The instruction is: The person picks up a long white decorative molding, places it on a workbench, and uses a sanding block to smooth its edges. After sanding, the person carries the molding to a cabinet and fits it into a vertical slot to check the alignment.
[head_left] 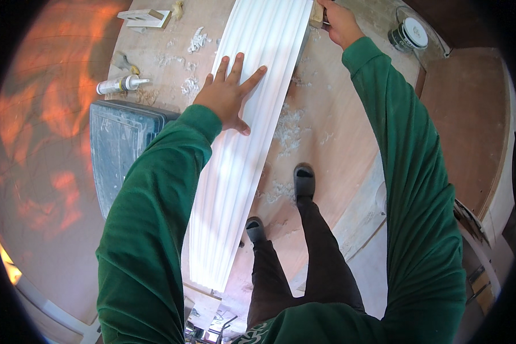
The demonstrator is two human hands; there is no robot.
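Note:
A long white ribbed panel [229, 189] runs from the far edge of the head view down toward the lower left, between my arms. My left hand [228, 94] lies on its ribbed face with the fingers spread, holding nothing. At the far right edge of the panel, my right hand [344, 24] is closed around a light wooden block [317, 15]. Only part of the block shows, so I cannot tell whether it belongs to a larger tool. Its near side sits against or very close to the panel's edge.
White curled shavings [289, 129] are scattered on the brown floor. Left of the panel are a dusty blue case [123, 140], a sealant tube [120, 85] and a wooden-and-white piece [146, 18]. A white-lidded bucket [408, 35] stands far right. My slippered feet [305, 182] are right of the panel.

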